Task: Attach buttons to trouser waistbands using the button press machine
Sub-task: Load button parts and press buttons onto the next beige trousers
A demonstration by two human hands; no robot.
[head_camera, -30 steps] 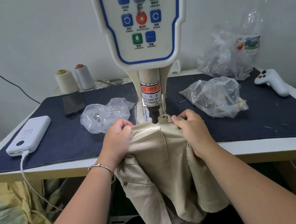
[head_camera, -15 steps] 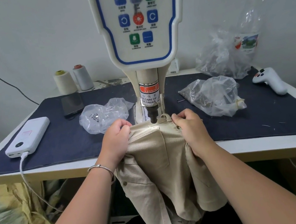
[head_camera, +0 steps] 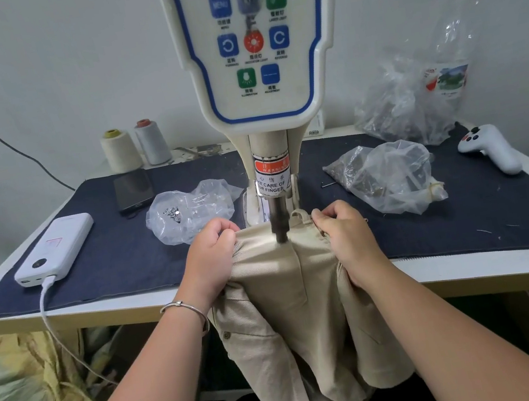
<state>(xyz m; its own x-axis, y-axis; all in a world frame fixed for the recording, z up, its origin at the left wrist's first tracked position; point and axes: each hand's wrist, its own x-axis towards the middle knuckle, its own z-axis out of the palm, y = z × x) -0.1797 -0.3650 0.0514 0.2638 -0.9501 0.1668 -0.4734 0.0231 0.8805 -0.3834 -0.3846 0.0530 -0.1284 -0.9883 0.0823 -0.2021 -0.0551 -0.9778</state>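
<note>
Your left hand (head_camera: 212, 260) and right hand (head_camera: 349, 239) each gripped the beige trouser waistband (head_camera: 263, 245); press plunger (head_camera: 279, 224) touched the fabric between them.

Garment workshop: button press machine (head_camera: 257, 62), thread cones (head_camera: 120, 150).
</note>
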